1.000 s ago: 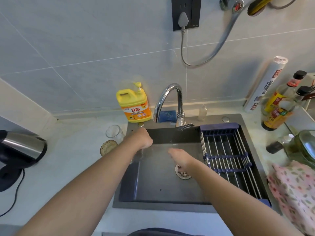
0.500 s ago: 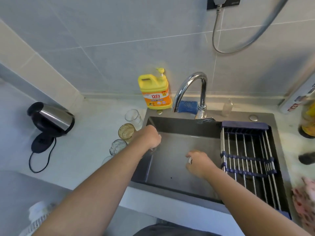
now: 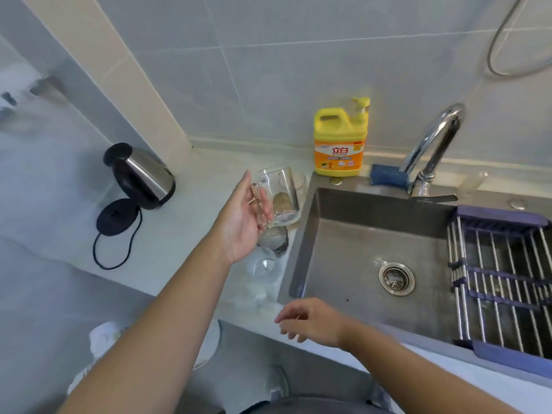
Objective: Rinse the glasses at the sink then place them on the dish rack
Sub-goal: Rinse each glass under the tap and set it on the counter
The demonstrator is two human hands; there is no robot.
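Gripping a glass (image 3: 282, 194) by its handle with the left hand (image 3: 243, 227) above the counter (image 3: 185, 231), left of the sink (image 3: 343, 249), probably for carrying under the tap (image 3: 433, 138). Holding the right hand (image 3: 313, 321) empty, fingers (image 3: 287, 317) loose, at the sink front, likely to assist.

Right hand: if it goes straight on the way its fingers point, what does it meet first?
The right hand points left, past the sink corner. It would probably meet the counter edge first, just short of the clear glass there. Depth is unclear, so it may pass above.
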